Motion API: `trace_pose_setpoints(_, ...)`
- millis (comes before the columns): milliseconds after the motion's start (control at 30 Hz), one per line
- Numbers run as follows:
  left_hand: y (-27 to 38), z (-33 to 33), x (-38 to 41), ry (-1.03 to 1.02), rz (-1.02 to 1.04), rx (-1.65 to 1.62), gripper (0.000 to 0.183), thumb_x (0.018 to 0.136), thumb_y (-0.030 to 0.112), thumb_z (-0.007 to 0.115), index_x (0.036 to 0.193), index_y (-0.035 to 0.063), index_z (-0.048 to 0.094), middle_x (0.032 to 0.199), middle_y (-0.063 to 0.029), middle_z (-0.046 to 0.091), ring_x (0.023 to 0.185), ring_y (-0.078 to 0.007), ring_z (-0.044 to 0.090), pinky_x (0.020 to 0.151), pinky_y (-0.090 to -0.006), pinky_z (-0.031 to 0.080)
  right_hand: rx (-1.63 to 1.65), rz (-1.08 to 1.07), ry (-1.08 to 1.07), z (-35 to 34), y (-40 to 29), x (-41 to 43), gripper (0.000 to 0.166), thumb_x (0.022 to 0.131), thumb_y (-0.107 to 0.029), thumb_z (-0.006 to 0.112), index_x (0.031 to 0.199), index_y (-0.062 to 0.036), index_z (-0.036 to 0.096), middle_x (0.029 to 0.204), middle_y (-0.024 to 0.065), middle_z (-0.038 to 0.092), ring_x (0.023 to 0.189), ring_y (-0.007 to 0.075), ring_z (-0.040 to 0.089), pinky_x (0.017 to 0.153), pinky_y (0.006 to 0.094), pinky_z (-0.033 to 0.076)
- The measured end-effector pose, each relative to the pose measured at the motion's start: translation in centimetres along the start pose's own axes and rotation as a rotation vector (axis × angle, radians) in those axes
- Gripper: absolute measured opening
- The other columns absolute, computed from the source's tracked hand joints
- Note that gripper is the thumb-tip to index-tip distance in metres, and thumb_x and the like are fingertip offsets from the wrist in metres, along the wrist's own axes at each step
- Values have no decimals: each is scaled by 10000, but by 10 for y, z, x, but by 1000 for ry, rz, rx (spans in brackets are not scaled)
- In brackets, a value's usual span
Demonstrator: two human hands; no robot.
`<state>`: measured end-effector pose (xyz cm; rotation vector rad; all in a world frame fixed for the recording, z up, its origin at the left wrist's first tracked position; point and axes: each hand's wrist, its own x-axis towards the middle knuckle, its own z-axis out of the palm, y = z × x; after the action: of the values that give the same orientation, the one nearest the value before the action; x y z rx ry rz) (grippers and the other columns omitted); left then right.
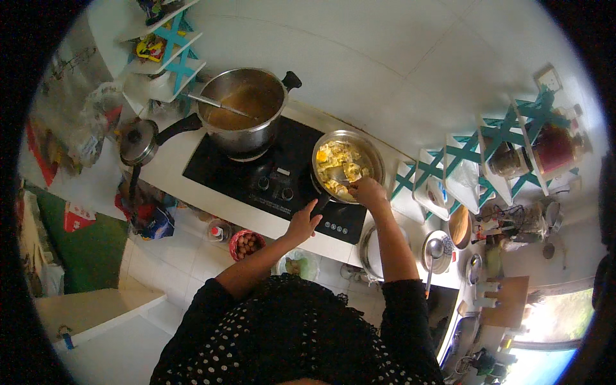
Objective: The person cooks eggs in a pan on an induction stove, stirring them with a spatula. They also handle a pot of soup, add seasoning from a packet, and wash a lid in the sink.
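Observation:
A steel frying pan (378, 163) stands on the right side of the black two-burner cooktop (231, 175). Cooked egg pieces (337, 156), yellow and white, lie in its left half. My left hand (303, 224) is around the pan's dark handle (321, 203), at the front edge of the cooktop. Over the pan's near right rim, my right hand (369, 193) grips a utensil, probably a metal spatula (338, 175), whose head rests among the eggs. Its grip is mostly hidden by my fingers.
A deep steel pot (250, 139) with brown liquid and a ladle (221, 106) occupies the left burner. Left of it sits a lidded pan (139, 142). A ladle lies across a bowl (440, 262) at right. Teal-and-white racks (462, 163) line the wall.

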<state>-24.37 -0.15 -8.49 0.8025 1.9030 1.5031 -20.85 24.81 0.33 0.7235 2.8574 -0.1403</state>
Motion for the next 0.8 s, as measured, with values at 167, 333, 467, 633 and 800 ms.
trace_pose_setpoints(167, 7, -6, -6, 47, -27, -72, 586, 909, 231, 598, 1410, 52, 352, 764, -163, 654, 441, -194, 602, 494, -320, 516, -49, 25, -83, -36, 0, 13, 262, 785, -370, 652, 969, -202, 734, 908, 106, 697, 835, 303, 674, 746, 425, 535)
trace_pose_setpoints(333, 7, 0, -3, 6, -34, -49, 578, 914, 244, 598, 1406, 52, 363, 742, -148, 646, 459, -185, 611, 479, -319, 512, -90, 22, -19, -1, 10, 6, 258, 798, -369, 654, 982, -207, 732, 918, 101, 702, 839, 299, 675, 750, 418, 535)
trace_pose_setpoints(467, 4, -4, -5, 2, -90, -42, 572, 919, 251, 594, 1406, 55, 367, 767, -156, 644, 457, -192, 610, 481, -322, 517, -11, 43, -74, -50, -9, -7, 247, 804, -373, 658, 968, -205, 734, 896, 101, 703, 835, 291, 678, 734, 418, 537)
trace_pose_setpoints(633, -2, 0, -4, 4, -39, -39, 580, 925, 261, 587, 1414, 54, 354, 840, -171, 655, 463, -187, 613, 485, -319, 515, -121, 62, -62, -34, -9, -21, 244, 788, -368, 681, 941, -186, 737, 870, 122, 701, 836, 296, 678, 728, 424, 539)
trace_pose_setpoints(800, 15, -3, -5, -3, -63, -36, 575, 921, 244, 592, 1411, 52, 359, 842, -166, 662, 458, -177, 605, 481, -311, 513, 48, 111, -93, -40, 9, -13, 282, 807, -391, 656, 1003, -200, 723, 933, 124, 696, 867, 304, 669, 758, 421, 532)
